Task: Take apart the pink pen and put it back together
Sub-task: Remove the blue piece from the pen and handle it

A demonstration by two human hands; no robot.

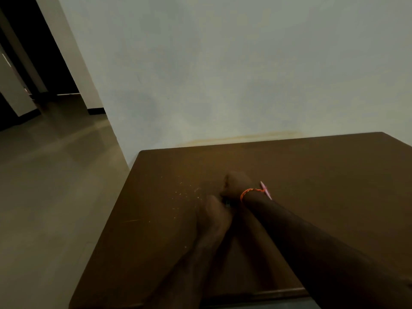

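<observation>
Two hands, left (215, 210) and right (236, 186), grips unclear, meet near a pink pen (266, 190) on a brown table (323, 175) against a pale wall (223, 74).

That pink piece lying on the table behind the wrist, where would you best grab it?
Pinch the pink piece across its narrow middle, from above. It is thin and seems to lie flat on the table, with open surface on its right. The right hand and its wrist thread crowd its left, so come from the right.
</observation>
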